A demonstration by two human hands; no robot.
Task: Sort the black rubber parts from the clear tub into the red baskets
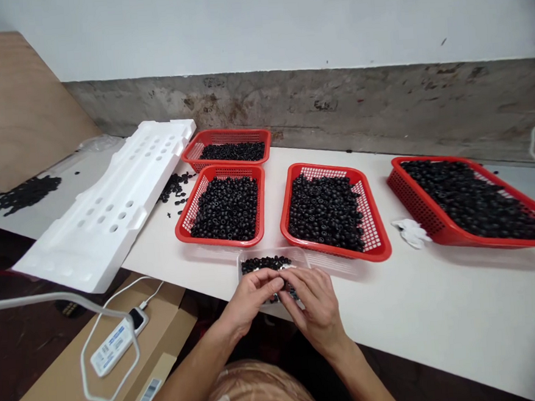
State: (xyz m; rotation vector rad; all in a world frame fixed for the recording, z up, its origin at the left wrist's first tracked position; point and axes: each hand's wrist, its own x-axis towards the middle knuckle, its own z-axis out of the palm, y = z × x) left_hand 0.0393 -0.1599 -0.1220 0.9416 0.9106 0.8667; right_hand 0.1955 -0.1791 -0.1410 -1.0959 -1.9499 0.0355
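My left hand (256,294) and my right hand (315,301) meet fingertip to fingertip over a clear plastic tray (302,258) at the table's front edge. Both are closed in a pinch around a small black part (282,281), mostly hidden by the fingers. The tray holds small black pieces (265,263) and some shiny light bits. Just behind it stand a red basket (221,243) on the left and another red basket (376,255) on the right, each filled with small round black parts with a hole in the middle.
A third red basket (226,133) with finer black pieces stands by the wall; a fuller one (433,216) is at right, beside crumpled white tissue (411,233). Left lie a white foam tray (109,230) and loose black pieces (29,194). Below, a cardboard box (79,385) bears a power bank (115,347) with cables.
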